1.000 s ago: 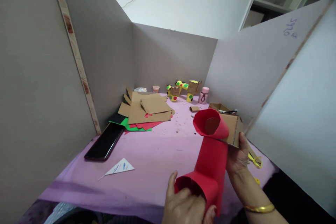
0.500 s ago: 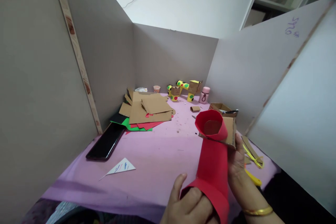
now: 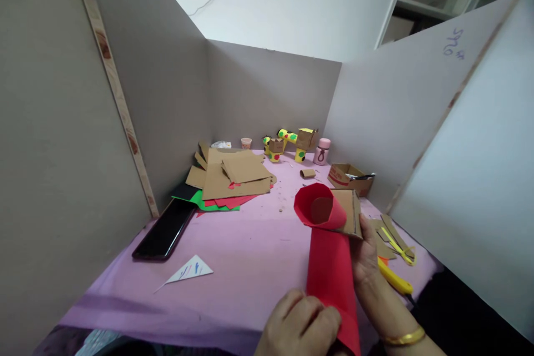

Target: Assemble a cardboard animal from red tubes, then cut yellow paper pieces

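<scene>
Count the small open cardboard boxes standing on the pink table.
1: the open cardboard box stands at the far right, near the partition. Others may be hidden within the cardboard models behind.

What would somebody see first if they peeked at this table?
First the bright red paper sheet curled into a roll, near the front of the pink table. The left hand pinches its near end, and the right hand holds its far, open end against a brown cardboard piece. Next, the heap of brown cardboard sheets on red and green paper at the back left.
</scene>
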The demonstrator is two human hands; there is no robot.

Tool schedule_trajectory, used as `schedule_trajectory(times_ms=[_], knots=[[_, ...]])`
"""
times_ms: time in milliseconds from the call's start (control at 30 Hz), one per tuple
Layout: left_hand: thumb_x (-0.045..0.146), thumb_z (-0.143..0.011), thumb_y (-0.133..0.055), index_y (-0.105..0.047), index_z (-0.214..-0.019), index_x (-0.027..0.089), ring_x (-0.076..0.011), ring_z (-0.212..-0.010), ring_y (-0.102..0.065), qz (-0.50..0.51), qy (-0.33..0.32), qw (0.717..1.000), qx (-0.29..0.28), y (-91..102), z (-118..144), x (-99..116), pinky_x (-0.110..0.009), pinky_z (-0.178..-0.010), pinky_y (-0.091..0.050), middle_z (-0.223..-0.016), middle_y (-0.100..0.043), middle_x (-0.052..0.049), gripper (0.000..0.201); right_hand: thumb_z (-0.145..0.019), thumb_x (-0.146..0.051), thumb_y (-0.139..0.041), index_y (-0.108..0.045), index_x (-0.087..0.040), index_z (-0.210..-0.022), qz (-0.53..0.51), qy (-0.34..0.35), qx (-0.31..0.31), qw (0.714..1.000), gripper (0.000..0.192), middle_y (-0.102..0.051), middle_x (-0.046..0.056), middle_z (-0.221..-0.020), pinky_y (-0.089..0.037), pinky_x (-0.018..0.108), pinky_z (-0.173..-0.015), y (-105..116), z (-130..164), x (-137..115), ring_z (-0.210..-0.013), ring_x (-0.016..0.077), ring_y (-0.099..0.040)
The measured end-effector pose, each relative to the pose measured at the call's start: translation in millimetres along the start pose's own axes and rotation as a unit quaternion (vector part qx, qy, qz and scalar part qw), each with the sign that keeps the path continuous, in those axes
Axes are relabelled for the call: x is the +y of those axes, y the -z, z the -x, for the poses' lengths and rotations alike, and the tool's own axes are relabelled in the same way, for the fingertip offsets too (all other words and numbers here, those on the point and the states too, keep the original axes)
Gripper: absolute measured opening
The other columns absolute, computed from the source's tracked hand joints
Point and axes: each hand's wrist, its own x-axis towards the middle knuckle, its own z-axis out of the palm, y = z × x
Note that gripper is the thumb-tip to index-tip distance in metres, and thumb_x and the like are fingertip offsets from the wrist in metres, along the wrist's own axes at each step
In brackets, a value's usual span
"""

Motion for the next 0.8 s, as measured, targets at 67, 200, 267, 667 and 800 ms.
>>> schedule_trajectory(times_ms=[67,200,267,667,800], knots=[[0.025,-0.096,-0.029,-0.059,-0.075,0.018,-0.0093,-0.047,-0.051,-0.005,-0.003,0.998,0.057,-9.0,0.2,-2.3,-0.019,-0.049,-0.045,-0.054,-0.058,0.002,0.037,-0.076,-0.051,-0.052,-0.064,-0.023,-0.11,0.006,-0.006,-0.002,1.0,0.045,-0.076,0.003,-0.091,-0.051,0.045,-0.087,-1.3,0.4,1.2,-0.089,0.0271,-0.068],[0.025,-0.093,-0.039,-0.057,-0.065,0.021,-0.0102,-0.059,-0.057,-0.03,-0.032,0.99,0.135,-21.2,9.7,-10.0,-0.024,-0.066,-0.048,-0.064,-0.062,0.002,0.033,-0.076,-0.049,-0.054,-0.063,-0.024,-0.109,0.035,-0.011,0.003,0.999,0.042,-0.075,0.001,-0.092,-0.052,0.042,-0.083,-6.1,-5.2,-6.3,-0.083,0.0253,-0.068],[0.04,-0.089,-0.047,-0.062,-0.074,0.022,-0.0182,-0.086,-0.062,-0.049,-0.015,0.992,0.112,-19.5,18.8,-16.7,-0.036,-0.086,-0.046,-0.089,-0.067,-0.004,0.027,-0.075,-0.043,-0.058,-0.064,-0.025,-0.106,0.062,-0.006,0.007,0.998,0.036,-0.076,-0.001,-0.087,-0.053,0.039,-0.077,-12.8,-13.0,-18.1,-0.077,0.0241,-0.068],[0.032,-0.086,-0.051,-0.047,-0.122,0.026,-0.0298,-0.128,-0.041,0.026,0.396,0.918,0.017,-21.8,82.2,-42.6,-0.049,-0.092,-0.05,-0.141,-0.036,-0.013,0.037,-0.062,-0.038,-0.075,-0.061,-0.023,-0.1,0.409,0.072,-0.102,0.904,0.043,-0.068,0.002,-0.092,-0.047,0.029,-0.064,-97.7,-66.7,-48.1,-0.083,0.0214,-0.062],[0.029,-0.088,-0.047,-0.053,-0.118,0.024,-0.0261,-0.122,-0.048,0.035,0.412,0.91,0.02,-19.8,89.0,-47.2,-0.041,-0.086,-0.056,-0.135,-0.045,-0.012,0.031,-0.052,-0.039,-0.081,-0.058,-0.024,-0.109,0.533,0.096,-0.168,0.824,0.063,-0.063,0.005,-0.107,-0.045,0.039,-0.081,-111.0,-66.2,-10.7,-0.097,0.0271,-0.058]])
